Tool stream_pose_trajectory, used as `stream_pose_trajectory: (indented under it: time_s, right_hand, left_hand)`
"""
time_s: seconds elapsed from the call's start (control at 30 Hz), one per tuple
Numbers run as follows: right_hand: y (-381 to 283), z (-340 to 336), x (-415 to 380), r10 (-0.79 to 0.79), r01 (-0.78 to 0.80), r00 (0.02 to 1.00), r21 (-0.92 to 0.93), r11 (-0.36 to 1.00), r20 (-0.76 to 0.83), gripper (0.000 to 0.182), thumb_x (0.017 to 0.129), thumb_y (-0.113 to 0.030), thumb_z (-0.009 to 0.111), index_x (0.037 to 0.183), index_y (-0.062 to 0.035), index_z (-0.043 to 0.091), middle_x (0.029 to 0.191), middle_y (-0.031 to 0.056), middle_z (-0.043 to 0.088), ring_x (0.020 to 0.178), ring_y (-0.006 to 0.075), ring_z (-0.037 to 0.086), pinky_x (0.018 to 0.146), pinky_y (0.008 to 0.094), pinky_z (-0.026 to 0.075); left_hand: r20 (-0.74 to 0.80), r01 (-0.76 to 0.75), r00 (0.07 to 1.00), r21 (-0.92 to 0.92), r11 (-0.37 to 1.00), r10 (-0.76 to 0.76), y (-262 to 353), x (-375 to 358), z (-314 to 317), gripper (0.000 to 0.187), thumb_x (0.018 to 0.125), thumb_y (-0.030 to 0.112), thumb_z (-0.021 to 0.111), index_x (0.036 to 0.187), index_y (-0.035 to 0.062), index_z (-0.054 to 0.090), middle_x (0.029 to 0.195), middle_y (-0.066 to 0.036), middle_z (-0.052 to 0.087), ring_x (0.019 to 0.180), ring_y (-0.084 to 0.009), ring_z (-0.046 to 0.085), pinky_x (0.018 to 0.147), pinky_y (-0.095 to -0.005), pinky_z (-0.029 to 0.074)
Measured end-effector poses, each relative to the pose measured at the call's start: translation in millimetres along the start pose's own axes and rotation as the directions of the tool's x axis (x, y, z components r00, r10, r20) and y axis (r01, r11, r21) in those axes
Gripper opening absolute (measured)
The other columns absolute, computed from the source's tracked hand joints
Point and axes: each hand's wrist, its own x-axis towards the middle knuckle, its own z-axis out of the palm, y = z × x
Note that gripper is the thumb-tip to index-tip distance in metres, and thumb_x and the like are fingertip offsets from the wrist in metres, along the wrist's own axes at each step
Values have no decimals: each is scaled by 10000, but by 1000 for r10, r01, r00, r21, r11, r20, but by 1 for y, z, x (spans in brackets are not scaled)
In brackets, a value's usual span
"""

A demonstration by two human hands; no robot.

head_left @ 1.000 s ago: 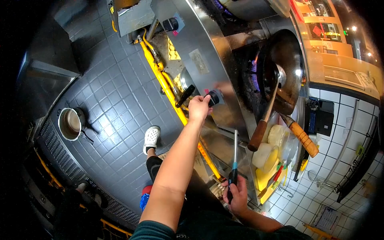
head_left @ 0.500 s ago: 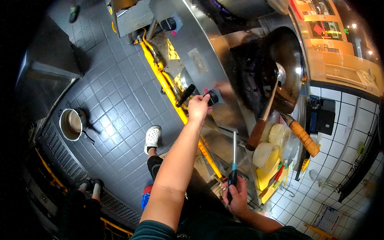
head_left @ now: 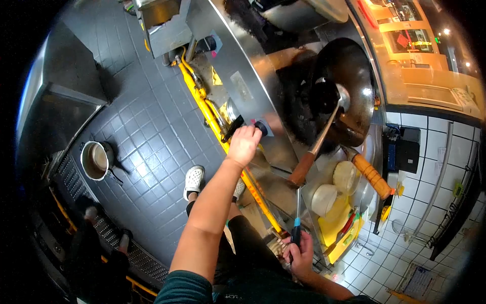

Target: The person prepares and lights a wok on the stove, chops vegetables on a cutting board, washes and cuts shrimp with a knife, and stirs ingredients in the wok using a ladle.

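My left hand (head_left: 244, 146) reaches out to the front panel of the steel stove (head_left: 238, 53). Its fingers are closed on a black knob (head_left: 261, 127), mostly covered by the fingertips; a black lever (head_left: 232, 127) lies close beside the hand. In my right hand (head_left: 300, 256) is a long-necked lighter (head_left: 296, 229) with a black handle, a blue band and a thin metal neck. The neck points toward the burner side, its tip close to the wooden handle end of a ladle (head_left: 324, 130). That ladle's bowl rests inside a dark wok (head_left: 360, 101) on the stove.
A yellow pipe (head_left: 205, 104) runs low along the stove front. Beside the wok's wooden handle (head_left: 372, 173) stand pale tubs (head_left: 324, 198) and a red-handled tool (head_left: 349, 223) on a yellow board. A metal pot (head_left: 96, 159) sits on the tiled floor; another person's legs (head_left: 109, 238) are at lower left.
My view has shifted slightly. My left hand stays at the knob. The lighter's tip is now nearer the ladle's handle end, and the other person's feet have moved.
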Motion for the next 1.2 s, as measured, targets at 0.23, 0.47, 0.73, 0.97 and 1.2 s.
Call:
stream_pose_trajectory:
  time_s: [0.23,0.47,0.73,0.97,1.2]
  right_hand:
    - [-2,14,14,36,-34,999,-62,997,35,479,962,-10,492,1398,-43,297,1065,182,614,621,119,544,500,228,447]
    - [11,17,17,46,-45,999,-36,998,13,485,962,-18,489,1404,-58,293,1073,191,614,599,121,536,497,231,448]
    - [10,24,20,24,-24,1000,-34,999,17,487,953,-4,475,1400,-56,288,1065,196,611,590,122,534,497,236,456]
    - [8,27,18,28,-27,1000,-43,999,12,491,941,32,451,1396,-47,284,1063,200,604,575,122,528,494,231,453]
    - [12,25,17,31,-31,1000,-29,999,1,505,939,49,447,1403,-61,280,1067,203,598,571,123,522,479,233,442]
  left_hand:
    - [646,743,291,-617,-259,-705,11,7,22,252,964,229,641,866,3,589,739,-138,672,589,-219,665,553,-319,563]
    - [674,692,267,-631,-350,-689,13,7,21,298,982,251,612,857,-18,589,742,-124,664,584,-190,651,539,-312,558]
    - [678,699,263,-624,-349,-686,13,8,20,287,978,239,612,841,-8,566,741,-130,654,574,-199,641,531,-314,539]
    - [678,698,273,-627,-344,-682,11,9,18,279,976,234,615,838,1,549,733,-128,648,568,-200,641,524,-314,541]
    - [672,699,283,-633,-332,-684,12,7,21,275,974,241,618,856,0,556,732,-126,649,570,-194,643,525,-313,542]
